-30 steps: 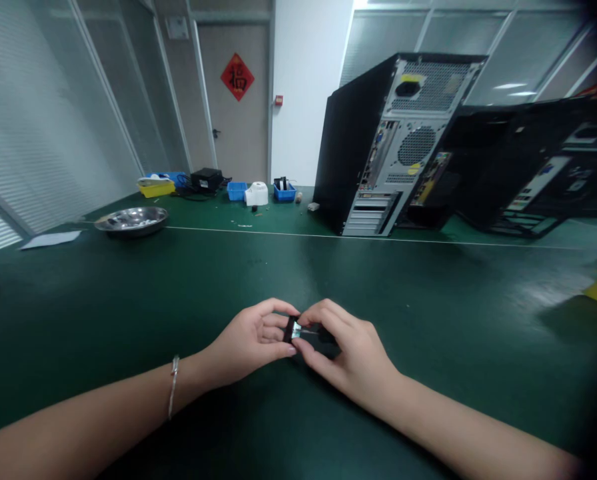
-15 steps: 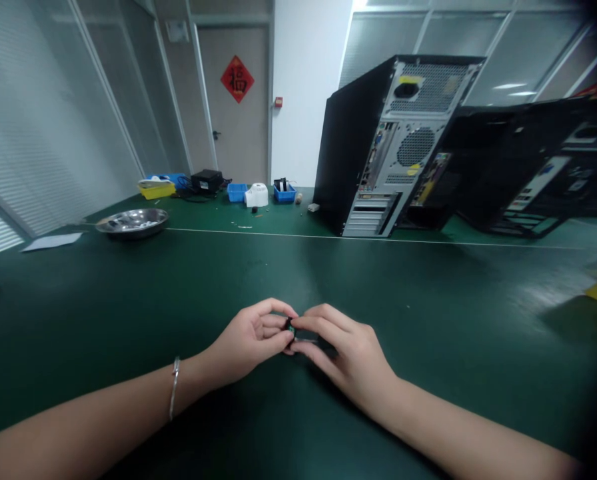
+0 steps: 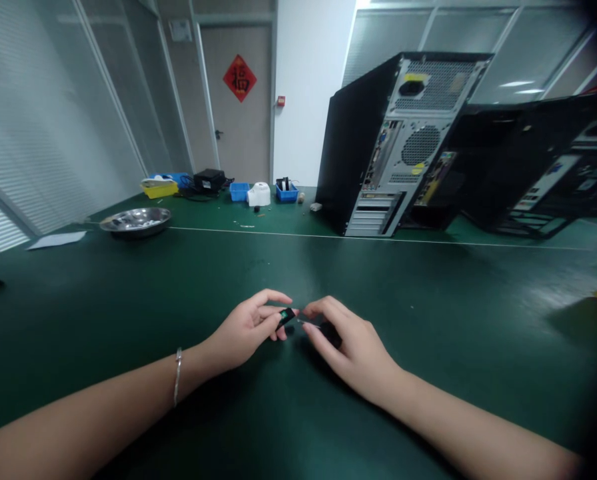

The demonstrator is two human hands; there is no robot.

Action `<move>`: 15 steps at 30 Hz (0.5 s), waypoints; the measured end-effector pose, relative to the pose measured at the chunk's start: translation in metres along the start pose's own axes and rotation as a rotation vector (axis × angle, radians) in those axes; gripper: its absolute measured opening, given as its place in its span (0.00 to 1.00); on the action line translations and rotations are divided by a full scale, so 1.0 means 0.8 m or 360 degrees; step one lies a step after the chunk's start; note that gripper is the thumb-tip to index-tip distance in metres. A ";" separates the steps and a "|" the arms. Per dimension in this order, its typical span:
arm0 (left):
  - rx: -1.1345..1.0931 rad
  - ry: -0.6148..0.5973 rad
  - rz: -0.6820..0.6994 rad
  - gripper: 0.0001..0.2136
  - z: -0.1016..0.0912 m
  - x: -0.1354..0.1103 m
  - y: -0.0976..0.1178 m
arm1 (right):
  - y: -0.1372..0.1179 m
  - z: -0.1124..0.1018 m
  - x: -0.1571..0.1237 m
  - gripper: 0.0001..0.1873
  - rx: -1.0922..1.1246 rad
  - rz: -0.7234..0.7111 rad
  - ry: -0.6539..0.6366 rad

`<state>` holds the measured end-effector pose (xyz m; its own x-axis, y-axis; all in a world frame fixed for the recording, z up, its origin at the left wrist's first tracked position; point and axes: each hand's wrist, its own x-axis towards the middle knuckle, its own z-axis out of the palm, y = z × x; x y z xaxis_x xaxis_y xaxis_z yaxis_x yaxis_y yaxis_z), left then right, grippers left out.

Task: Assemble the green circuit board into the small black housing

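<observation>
Between its thumb and fingers, my left hand (image 3: 256, 325) pinches a small black piece with a green part (image 3: 285, 316); its exact kind cannot be made out. Just to the right, my right hand (image 3: 351, 340) is closed around a thin metal-tipped tool with a dark handle (image 3: 330, 333). The tool's tip points left toward the black piece, with a small gap between them. Most of the handle is hidden behind the fingers and palm. Both hands are low over the green table (image 3: 228, 267).
A computer tower (image 3: 363, 147) stands at the back right, beside more black computer cases (image 3: 518, 153). Farther left are a metal dish (image 3: 136, 230), a yellow bin (image 3: 159, 190), blue bins (image 3: 239, 193), a white plastic part (image 3: 259, 195) and a black box (image 3: 209, 179).
My hands have moved apart slightly. The left hand has drawn the black piece up and left, showing more of it, and the tip of the tool in my right hand now shows.
</observation>
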<state>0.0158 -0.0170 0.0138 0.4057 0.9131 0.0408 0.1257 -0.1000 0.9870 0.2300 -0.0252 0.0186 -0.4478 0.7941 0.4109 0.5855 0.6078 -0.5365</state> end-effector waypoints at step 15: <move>0.0027 -0.0082 -0.0025 0.15 -0.001 0.000 -0.010 | 0.010 0.004 0.002 0.07 0.0092 -0.0076 -0.0018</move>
<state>0.0142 -0.0161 0.0059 0.4498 0.8930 0.0167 0.1474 -0.0927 0.9847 0.2318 -0.0193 0.0126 -0.4819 0.7641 0.4289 0.5236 0.6436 -0.5582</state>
